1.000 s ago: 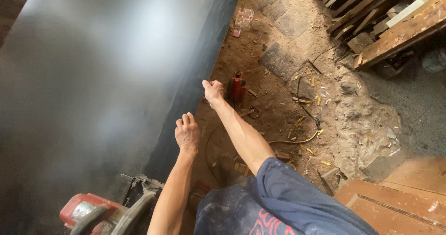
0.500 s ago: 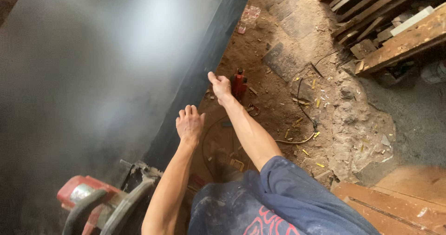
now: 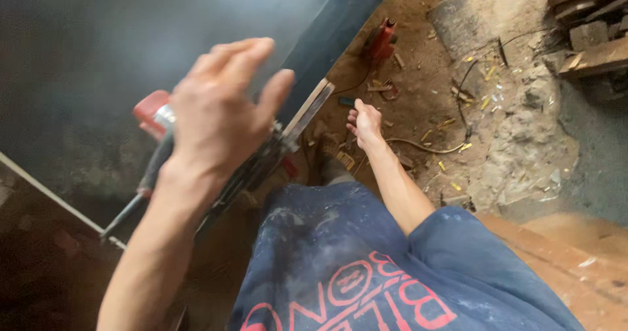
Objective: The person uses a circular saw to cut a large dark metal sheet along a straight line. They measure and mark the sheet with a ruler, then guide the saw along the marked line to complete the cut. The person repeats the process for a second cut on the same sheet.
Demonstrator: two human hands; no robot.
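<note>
My left hand [image 3: 219, 112] is raised close to the camera with its fingers spread and nothing in it. It hovers just above a red circular saw [image 3: 152, 112], which lies on a big dark panel [image 3: 98, 50]. My right hand [image 3: 366, 125] hangs lower to the right, beside the panel's near edge [image 3: 307, 112]. It is empty, with loosely bent fingers. Whether it touches the edge I cannot tell. My dusty blue shirt fills the bottom of the view.
A small red tool [image 3: 379, 40] lies on the dirt floor beyond the panel. A thin cable [image 3: 425, 149] and several wood scraps are scattered on the ground. Stacked wooden planks [image 3: 592, 53] lie at the top right. An orange board [image 3: 569, 239] sits at the lower right.
Both hands have come off the panel's far edge. My left hand has pulled back over the saw and my right hand has dropped lower. The view has tilted down and closer.
</note>
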